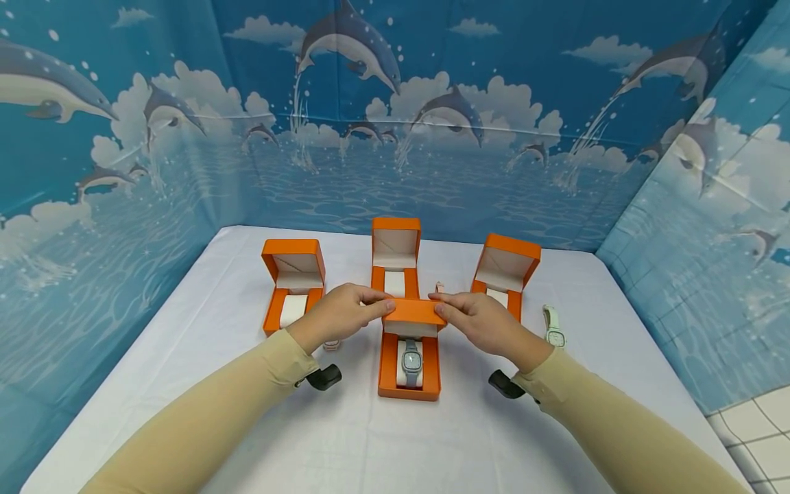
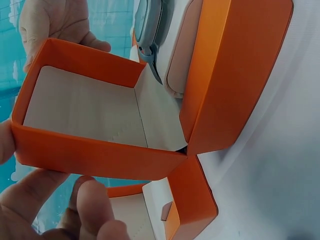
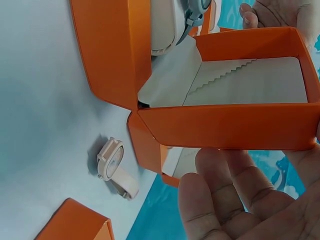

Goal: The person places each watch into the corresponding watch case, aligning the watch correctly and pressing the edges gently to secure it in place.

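Note:
In the head view an orange watch box stands at the front middle with its lid raised and tilted. A grey-blue watch sits on the white cushion inside it. My left hand pinches the lid's left corner between thumb and fingers. At the right corner, my right hand grips the lid the same way. Both wrist views show the lid's pale lining and the hinge side close up. In the right wrist view the lower fingers lie loosely curled beside the lid.
Three more orange boxes stand with lids up: one at left, one behind, one at right. A pale green watch lies on the white table far right. A pink watch lies partly hidden by my left arm.

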Demonstrator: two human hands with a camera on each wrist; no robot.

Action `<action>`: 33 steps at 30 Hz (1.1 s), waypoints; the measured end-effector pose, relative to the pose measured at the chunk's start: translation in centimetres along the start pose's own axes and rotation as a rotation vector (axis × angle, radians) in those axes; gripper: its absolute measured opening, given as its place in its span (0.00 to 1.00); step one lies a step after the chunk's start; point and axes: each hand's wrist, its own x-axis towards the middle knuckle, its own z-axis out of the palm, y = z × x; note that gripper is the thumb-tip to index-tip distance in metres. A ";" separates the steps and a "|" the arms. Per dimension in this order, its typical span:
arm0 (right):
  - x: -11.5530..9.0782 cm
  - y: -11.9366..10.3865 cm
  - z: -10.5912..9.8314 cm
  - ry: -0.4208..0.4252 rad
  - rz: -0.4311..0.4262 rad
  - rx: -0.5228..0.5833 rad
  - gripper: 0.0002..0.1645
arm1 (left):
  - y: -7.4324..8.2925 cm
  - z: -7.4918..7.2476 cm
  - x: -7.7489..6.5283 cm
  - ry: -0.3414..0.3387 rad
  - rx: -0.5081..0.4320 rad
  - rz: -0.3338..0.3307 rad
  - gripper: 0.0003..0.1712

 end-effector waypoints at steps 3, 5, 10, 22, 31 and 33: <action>-0.2 0.0 0.1 0.005 0.004 -0.003 0.29 | 0.1 -0.1 -0.2 -0.003 -0.004 -0.008 0.27; -0.3 0.0 0.1 0.009 0.004 -0.013 0.29 | 0.2 -0.1 -0.3 -0.003 -0.007 -0.015 0.27; -0.6 0.1 0.3 0.016 -0.009 -0.018 0.28 | 0.4 -0.1 -0.6 0.002 -0.011 -0.033 0.28; -1.3 -0.2 0.6 0.003 -0.014 -0.009 0.26 | 0.1 0.2 -1.3 -0.003 -0.043 0.002 0.24; -1.6 -0.1 0.7 -0.038 0.001 -0.003 0.28 | -0.2 0.7 -1.8 0.007 -0.040 0.045 0.23; -1.6 -0.2 0.7 -0.047 0.010 -0.005 0.29 | -0.2 0.8 -1.9 0.015 -0.032 0.051 0.23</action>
